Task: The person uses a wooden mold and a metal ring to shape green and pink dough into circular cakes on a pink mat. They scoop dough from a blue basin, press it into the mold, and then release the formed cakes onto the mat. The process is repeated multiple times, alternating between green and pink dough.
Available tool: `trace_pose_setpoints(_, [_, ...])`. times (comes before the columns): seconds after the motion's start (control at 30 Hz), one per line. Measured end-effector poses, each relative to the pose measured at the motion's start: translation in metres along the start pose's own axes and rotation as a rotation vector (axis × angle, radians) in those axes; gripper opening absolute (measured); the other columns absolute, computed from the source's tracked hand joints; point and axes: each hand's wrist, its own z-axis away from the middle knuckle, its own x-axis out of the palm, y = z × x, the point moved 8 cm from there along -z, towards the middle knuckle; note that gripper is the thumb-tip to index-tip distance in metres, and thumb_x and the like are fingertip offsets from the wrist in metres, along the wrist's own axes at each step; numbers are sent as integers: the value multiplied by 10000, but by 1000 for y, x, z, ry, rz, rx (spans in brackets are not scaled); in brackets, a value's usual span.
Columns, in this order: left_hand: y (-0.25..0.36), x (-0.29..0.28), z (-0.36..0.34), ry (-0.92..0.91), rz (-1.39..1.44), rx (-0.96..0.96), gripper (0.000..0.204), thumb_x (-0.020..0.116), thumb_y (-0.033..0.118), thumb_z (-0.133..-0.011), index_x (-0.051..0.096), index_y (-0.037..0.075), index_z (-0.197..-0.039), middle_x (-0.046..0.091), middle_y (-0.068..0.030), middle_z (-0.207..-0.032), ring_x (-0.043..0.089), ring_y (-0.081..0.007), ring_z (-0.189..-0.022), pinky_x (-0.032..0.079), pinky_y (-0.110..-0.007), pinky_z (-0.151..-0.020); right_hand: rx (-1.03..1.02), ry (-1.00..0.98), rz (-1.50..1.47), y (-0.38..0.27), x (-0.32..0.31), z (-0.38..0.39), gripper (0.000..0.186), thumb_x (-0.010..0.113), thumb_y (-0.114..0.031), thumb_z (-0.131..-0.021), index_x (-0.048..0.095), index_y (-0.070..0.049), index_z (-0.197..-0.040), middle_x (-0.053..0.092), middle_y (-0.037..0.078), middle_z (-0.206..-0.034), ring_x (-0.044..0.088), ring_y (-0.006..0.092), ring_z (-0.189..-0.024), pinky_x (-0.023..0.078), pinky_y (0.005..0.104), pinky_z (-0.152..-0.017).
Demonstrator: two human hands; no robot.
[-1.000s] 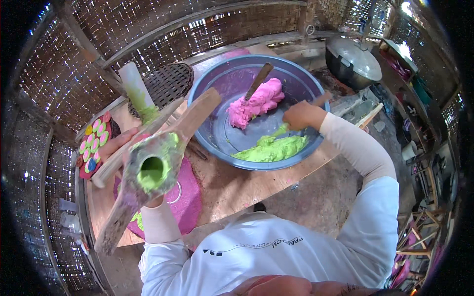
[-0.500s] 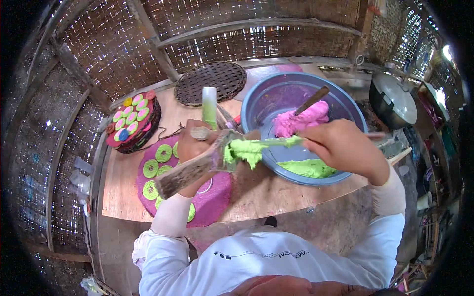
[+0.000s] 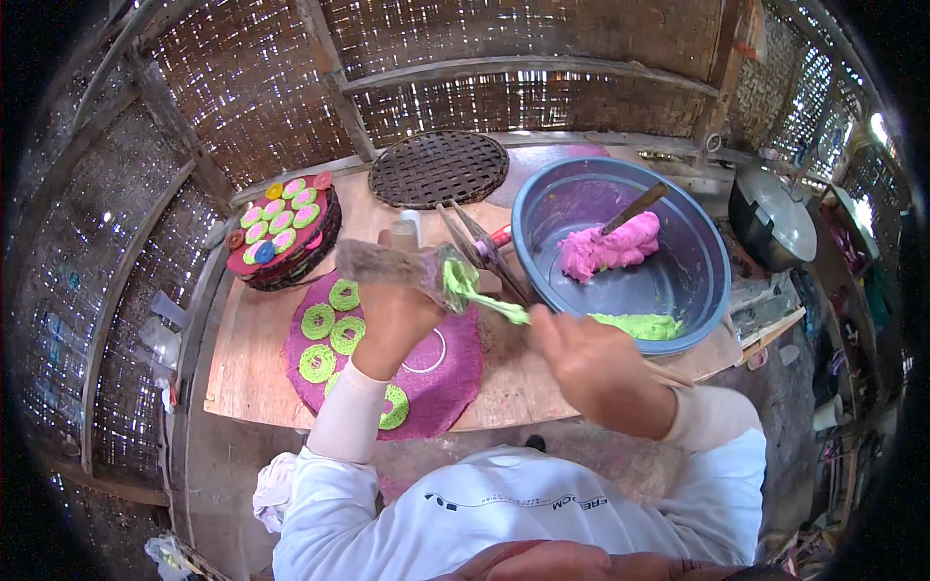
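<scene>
My left hand (image 3: 392, 324) is closed around a wooden press-like tool (image 3: 378, 264) above the board, its hollow end packed with soft green dough (image 3: 459, 281). My right hand (image 3: 605, 373), slightly blurred, grips a thin spatula (image 3: 668, 374) whose dough-smeared front end reaches the mouth of that tool. Below my left hand lies a round purple cloth (image 3: 455, 387) bearing several green coiled dough rings (image 3: 317, 321) and a thin white ring (image 3: 441, 353). Behind my right hand, a blue basin (image 3: 717, 281) holds pink dough (image 3: 620, 242) and green dough (image 3: 644, 326).
A wooden-handled spatula (image 3: 635, 208) stands in the pink dough. Tongs-like sticks (image 3: 484, 242) lie left of the basin. A round woven tray (image 3: 436, 169) sits at the back. Decorated rings cover a basket (image 3: 291, 257) at left; a lidded pot (image 3: 770, 218) stands right.
My right hand has come down and nearer, away from over the basin, bringing the spatula's end to the tool. My left hand has turned the tool from slanting to nearly level.
</scene>
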Motion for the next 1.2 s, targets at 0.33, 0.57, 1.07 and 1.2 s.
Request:
trace_pose_setpoints(0.33, [2,-5,6,329,310,-149,290,730,152,-636,589,70,-876,590,-69,-786,557,-221,-696,433,-344,-605,488,290,-604,25,31,14,192,526,-122,-837,548,24,-959,606,190,-823,593,351,-681,472,412,-556])
trace_pose_setpoints(0.57, [-27,8,19,268,677,-174,272,617,110,-765,525,35,-1010,565,-58,-989,558,-191,-845,465,-318,-747,394,176,-821,-7,24,32,223,536,-146,-837,566,0,-1004,607,206,-820,601,348,-704,482,395,-613])
trace_pose_setpoints(1.07, [-47,-22,9,108,2477,289,196,698,229,-722,565,141,-836,422,-97,-961,500,-212,-828,392,-277,-697,311,165,-1008,-2,55,-15,527,428,-407,-797,453,13,-1114,522,226,-1078,559,293,-943,476,375,-761])
trace_pose_setpoints(1.2, [-29,-26,13,10,2748,799,320,741,332,-655,592,192,-901,411,-74,-1022,499,-198,-884,351,-258,-725,-133,-700,-3133,-162,66,-51,1004,333,-801,-669,282,-50,-1332,538,233,-1036,562,291,-764,461,371,-613])
